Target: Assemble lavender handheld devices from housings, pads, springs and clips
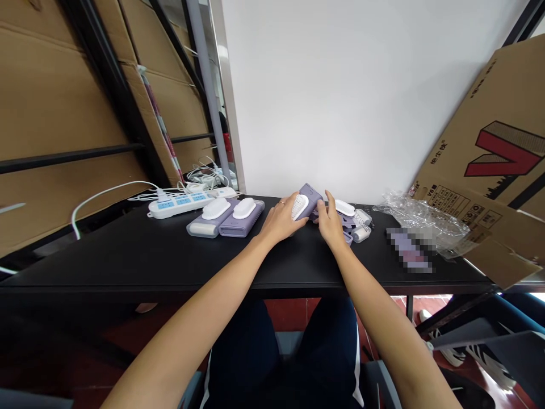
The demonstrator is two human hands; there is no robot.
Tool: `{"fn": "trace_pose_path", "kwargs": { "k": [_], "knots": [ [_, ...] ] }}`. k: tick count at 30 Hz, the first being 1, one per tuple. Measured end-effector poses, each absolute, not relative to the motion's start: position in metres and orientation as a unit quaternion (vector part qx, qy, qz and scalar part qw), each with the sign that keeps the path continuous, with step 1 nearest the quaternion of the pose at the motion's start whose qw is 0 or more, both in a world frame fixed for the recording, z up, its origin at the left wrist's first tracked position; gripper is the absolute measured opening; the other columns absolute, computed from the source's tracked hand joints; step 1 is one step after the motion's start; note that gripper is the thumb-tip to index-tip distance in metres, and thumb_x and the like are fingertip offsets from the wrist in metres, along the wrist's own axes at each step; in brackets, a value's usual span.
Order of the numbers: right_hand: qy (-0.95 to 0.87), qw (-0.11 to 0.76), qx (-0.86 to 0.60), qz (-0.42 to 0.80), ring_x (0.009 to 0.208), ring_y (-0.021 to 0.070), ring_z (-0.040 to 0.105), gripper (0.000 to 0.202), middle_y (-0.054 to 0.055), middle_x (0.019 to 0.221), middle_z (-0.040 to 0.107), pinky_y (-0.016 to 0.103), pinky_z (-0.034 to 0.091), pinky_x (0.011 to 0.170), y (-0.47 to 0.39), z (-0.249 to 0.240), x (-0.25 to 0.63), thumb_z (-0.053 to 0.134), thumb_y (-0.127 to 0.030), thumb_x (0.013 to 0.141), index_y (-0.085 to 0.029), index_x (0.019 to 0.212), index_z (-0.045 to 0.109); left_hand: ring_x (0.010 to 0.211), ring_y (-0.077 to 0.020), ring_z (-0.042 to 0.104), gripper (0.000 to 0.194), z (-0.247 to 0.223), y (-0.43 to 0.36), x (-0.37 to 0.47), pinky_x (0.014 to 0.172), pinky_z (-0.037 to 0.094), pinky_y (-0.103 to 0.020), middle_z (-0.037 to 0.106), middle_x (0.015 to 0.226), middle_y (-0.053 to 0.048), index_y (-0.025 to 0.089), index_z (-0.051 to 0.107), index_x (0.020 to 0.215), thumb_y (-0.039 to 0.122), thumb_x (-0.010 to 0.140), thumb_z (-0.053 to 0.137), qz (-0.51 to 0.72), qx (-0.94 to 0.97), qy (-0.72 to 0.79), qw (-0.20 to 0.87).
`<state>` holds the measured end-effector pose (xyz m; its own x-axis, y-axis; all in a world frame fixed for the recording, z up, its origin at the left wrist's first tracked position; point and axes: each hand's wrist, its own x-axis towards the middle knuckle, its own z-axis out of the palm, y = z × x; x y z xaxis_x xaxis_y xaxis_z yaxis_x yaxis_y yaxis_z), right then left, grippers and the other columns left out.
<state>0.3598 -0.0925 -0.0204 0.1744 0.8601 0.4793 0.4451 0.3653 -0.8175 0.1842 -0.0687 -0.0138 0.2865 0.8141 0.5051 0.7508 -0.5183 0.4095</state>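
Note:
My left hand (279,221) is closed round a purple box-shaped piece (311,196), which is tilted up off the table. On its face sits a white oval part (300,207) with a bristly or dotted surface. My right hand (330,222) is just right of this piece, fingers apart, a fingertip at or near its edge. Partly behind that hand are a white oval piece (344,208), cut-out purple parts and clear-wrapped rolls (361,233). Two similar purple pieces, a left one (203,228) and a right one (240,226), lie left of my hands with white ovals on top.
A white power strip (183,203) with tangled cables (208,176) lies at the back left of the black table (140,255). Crumpled clear plastic (430,221) and a blurred-out flat object (409,250) are at the right, beside a large cardboard box (481,187). A white wall (340,102) stands behind.

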Motion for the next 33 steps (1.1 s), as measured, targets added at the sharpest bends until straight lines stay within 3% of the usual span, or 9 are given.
{"fn": "trace_pose_path", "kwargs": {
  "k": [9,16,21,24,27,30,33],
  "knots": [
    [-0.537,0.618,-0.552,0.154,0.082,0.0193,0.064,0.052,0.002,0.093,0.068,0.032,0.050,0.082,-0.099,-0.009,0.360,0.038,-0.053,0.101,-0.027,0.144,0.049,0.124,-0.0416,0.062,0.080,-0.017,-0.056,0.168,0.100,0.049,-0.053,0.060,0.139,-0.023,0.022,0.036,0.159,0.044,0.088,0.065,0.365,0.700,0.613,-0.016],
    [-0.526,0.639,-0.539,0.158,0.076,0.0177,0.063,0.047,0.000,0.087,0.067,0.031,0.047,0.076,-0.099,-0.009,0.361,0.040,-0.053,0.100,-0.026,0.137,0.053,0.122,-0.0440,0.061,0.079,-0.017,-0.054,0.164,0.097,0.050,-0.056,0.060,0.136,-0.025,0.020,0.034,0.160,0.044,0.090,0.060,0.295,0.697,0.654,0.004],
    [-0.539,0.616,-0.555,0.149,0.076,0.0180,0.064,0.045,0.000,0.085,0.068,0.030,0.048,0.075,-0.098,-0.009,0.363,0.037,-0.052,0.101,-0.025,0.131,0.057,0.130,-0.0464,0.050,0.073,-0.019,-0.056,0.166,0.094,0.051,-0.058,0.056,0.140,-0.028,0.017,0.041,0.156,0.039,0.089,0.062,0.276,0.701,0.656,-0.036],
    [-0.581,0.538,-0.602,0.103,0.085,0.0213,0.065,0.040,0.002,0.091,0.072,0.034,0.048,0.082,-0.098,-0.009,0.363,0.037,-0.045,0.102,-0.026,0.125,0.063,0.128,-0.0451,0.049,0.065,-0.021,-0.057,0.167,0.094,0.050,-0.060,0.057,0.139,-0.026,0.020,0.047,0.152,0.031,0.090,0.060,0.278,0.705,0.649,-0.066],
    [-0.656,0.390,-0.646,0.004,0.110,0.0276,0.064,0.035,0.010,0.115,0.073,0.040,0.045,0.097,-0.097,-0.014,0.360,0.045,-0.033,0.099,-0.023,0.122,0.069,0.129,-0.0441,0.049,0.057,-0.023,-0.058,0.168,0.099,0.045,-0.061,0.055,0.142,-0.025,0.019,0.053,0.147,0.024,0.091,0.055,0.291,0.714,0.632,-0.071],
    [-0.702,0.265,-0.654,-0.095,0.134,0.0339,0.051,0.040,0.015,0.145,0.060,0.047,0.038,0.109,-0.096,-0.022,0.355,0.050,-0.028,0.096,-0.020,0.131,0.067,0.132,-0.0426,0.047,0.046,-0.022,-0.059,0.170,0.104,0.042,-0.060,0.056,0.144,-0.021,0.020,0.063,0.138,0.026,0.093,0.052,0.327,0.720,0.608,-0.074],
    [-0.728,0.193,-0.646,-0.123,0.143,0.0349,0.041,0.048,0.014,0.157,0.050,0.051,0.033,0.114,-0.095,-0.029,0.352,0.050,-0.030,0.097,-0.020,0.144,0.058,0.129,-0.0397,0.049,0.040,-0.019,-0.060,0.172,0.105,0.041,-0.057,0.060,0.138,-0.017,0.023,0.068,0.130,0.029,0.096,0.049,0.366,0.722,0.582,-0.077]
  ]
}}
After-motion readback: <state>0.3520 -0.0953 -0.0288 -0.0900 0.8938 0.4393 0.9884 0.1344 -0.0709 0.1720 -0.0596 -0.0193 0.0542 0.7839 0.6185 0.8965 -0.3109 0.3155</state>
